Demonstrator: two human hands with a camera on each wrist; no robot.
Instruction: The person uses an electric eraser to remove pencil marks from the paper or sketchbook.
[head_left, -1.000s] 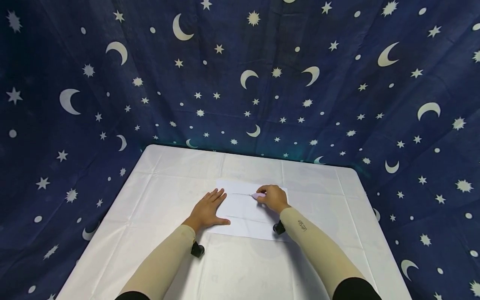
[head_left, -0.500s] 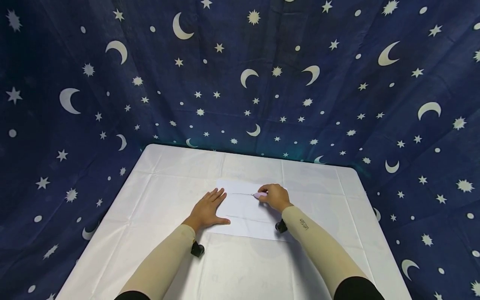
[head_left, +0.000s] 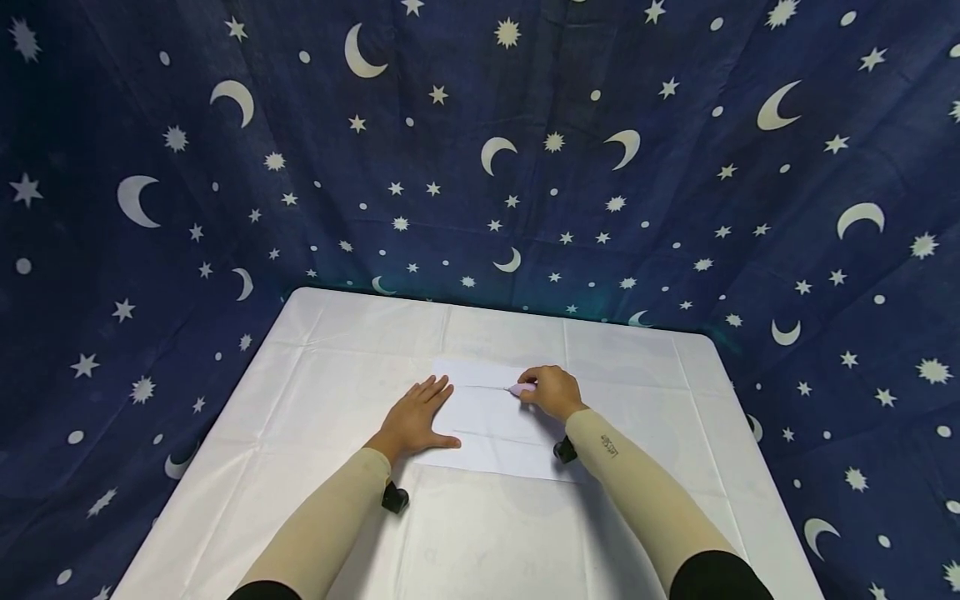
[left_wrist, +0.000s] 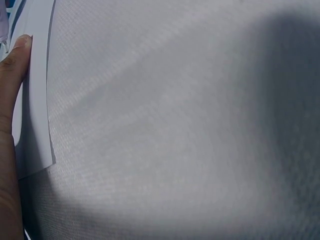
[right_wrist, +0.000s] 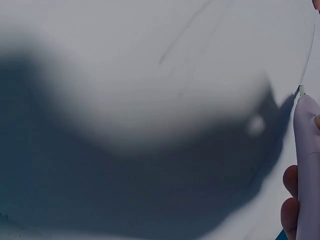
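Observation:
A sheet of white paper (head_left: pixel 487 414) lies on the white-covered table. My left hand (head_left: pixel 415 421) rests with spread fingers on its left part, and in the left wrist view the thumb (left_wrist: pixel 14 70) touches the paper near its edge (left_wrist: pixel 40 110). Between thumb and fingers, my right hand (head_left: pixel 553 393) pinches a lilac pen-shaped tool (head_left: pixel 522 389). Its thin metal tip (right_wrist: pixel 301 90) meets the paper at the end of a fine line (head_left: pixel 477 387) running left from it. Whether that line is drawn or cut, I cannot tell. Most right fingers are outside the right wrist view.
A second faint line (head_left: pixel 487 437) crosses the paper lower down. White cloth with fold creases covers the table (head_left: pixel 315 400). Dark blue curtains (head_left: pixel 450 167) with moons and stars stand around the back and sides. A black wrist camera sits under each forearm.
My right hand has slid slightly to the right with the lilac tool, and the line behind its tip is a little longer. The left hand has stayed in place.

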